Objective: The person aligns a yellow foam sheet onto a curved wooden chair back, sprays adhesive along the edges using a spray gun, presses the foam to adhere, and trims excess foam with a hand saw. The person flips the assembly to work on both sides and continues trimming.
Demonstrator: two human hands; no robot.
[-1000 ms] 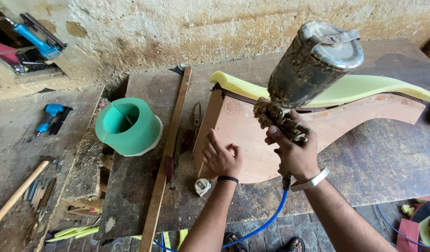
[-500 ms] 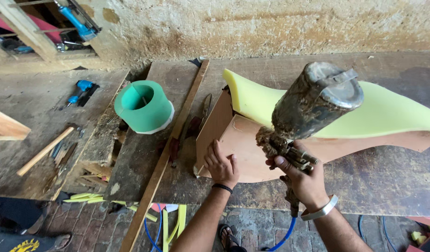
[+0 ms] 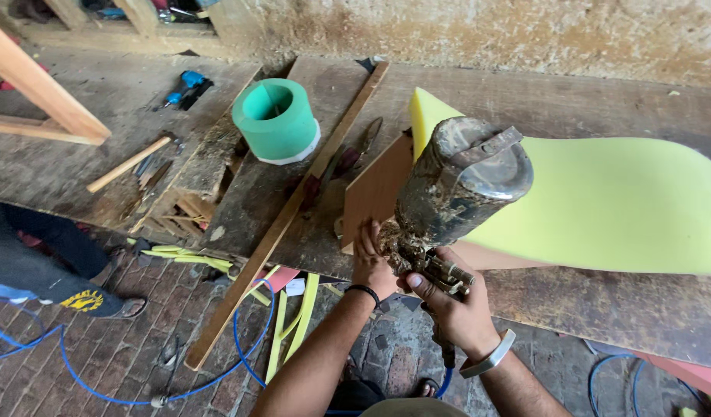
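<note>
While the right hand (image 3: 456, 309) keeps gripping the grimy spray gun (image 3: 456, 193), now nearer the foam-topped wooden panel (image 3: 378, 189), the left hand (image 3: 371, 262) stays pressed flat against that panel's lower edge.

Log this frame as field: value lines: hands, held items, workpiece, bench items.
left hand: flat against the brown wooden panel, holds nothing
right hand: gripped around the spray gun, its grimy cup uppermost
workpiece: yellow-green foam sheet lying over the panel
bench: green cylinder, long wooden strip, pliers
floor: blue hose, foam offcuts
</note>
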